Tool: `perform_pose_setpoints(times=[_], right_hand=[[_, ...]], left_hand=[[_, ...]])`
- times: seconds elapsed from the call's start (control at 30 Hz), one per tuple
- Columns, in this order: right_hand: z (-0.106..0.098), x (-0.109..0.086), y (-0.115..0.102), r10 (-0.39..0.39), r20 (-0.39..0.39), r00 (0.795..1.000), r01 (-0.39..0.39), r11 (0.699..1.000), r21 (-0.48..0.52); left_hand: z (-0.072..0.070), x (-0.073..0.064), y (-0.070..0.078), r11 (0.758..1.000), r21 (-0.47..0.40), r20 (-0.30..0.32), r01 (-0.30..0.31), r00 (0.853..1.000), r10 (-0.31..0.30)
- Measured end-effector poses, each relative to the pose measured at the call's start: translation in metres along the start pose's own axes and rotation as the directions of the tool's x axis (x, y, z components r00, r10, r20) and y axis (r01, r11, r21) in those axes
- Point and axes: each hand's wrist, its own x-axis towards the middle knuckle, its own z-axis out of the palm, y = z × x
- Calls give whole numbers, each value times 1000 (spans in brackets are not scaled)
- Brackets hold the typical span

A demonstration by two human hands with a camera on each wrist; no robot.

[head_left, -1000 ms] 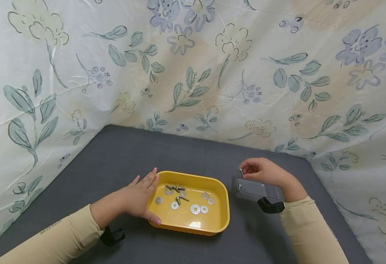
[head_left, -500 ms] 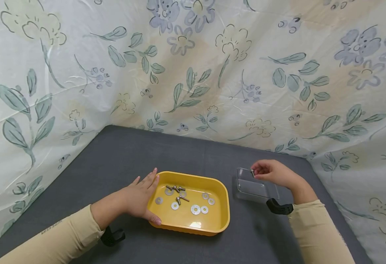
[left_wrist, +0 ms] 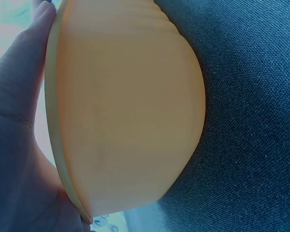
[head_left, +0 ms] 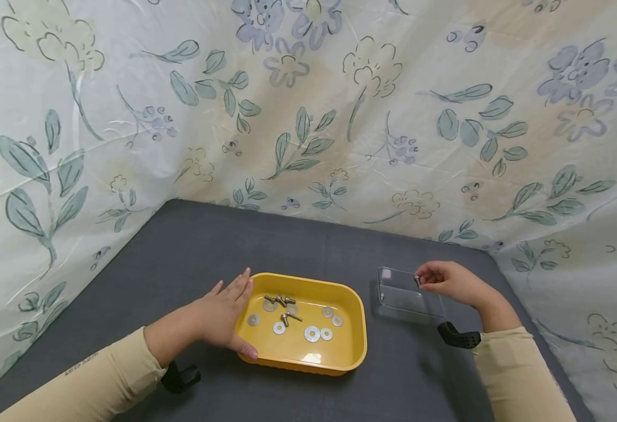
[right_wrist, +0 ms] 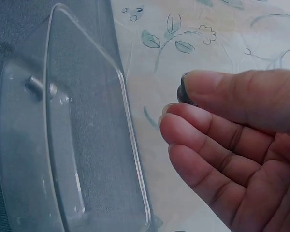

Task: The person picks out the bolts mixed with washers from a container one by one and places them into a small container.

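Observation:
My right hand (head_left: 453,284) pinches a small metal bolt (head_left: 417,281) between thumb and fingers, above the right part of a clear plastic box (head_left: 400,302). In the right wrist view, the bolt (right_wrist: 182,92) shows only partly past the thumb, apart from the box wall (right_wrist: 128,121). A short metal cylinder (right_wrist: 38,88) is visible through the box side there. Spread, mostly straight fingers of my left hand (head_left: 219,316) rest against the left end of a yellow tray (head_left: 335,357), thumb at its front rim. Several bolts (head_left: 281,302) and flat washers (head_left: 312,334) lie in the tray.
Tray and box stand side by side on a dark grey cloth-covered table (head_left: 208,240), with a narrow gap between them. A floral curtain (head_left: 308,117) closes off the back and both sides.
My right hand has moved right and slightly towards me with the bolt, from the left end of the clear box to its right part. The left hand and tray stay put.

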Motion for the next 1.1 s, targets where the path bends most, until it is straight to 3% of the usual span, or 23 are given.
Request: perform_pose_setpoints(times=[0.43, 1.1], right_hand=[[3, -4, 1, 29, -5, 1000, -29, 999, 16], [6, -6, -1, 5, -5, 1000, -5, 999, 34]], left_hand=[[-1, -1, 1, 1000, -10, 0, 2, 1000, -2], [-2, -3, 2, 1000, -6, -5, -4, 1000, 4]])
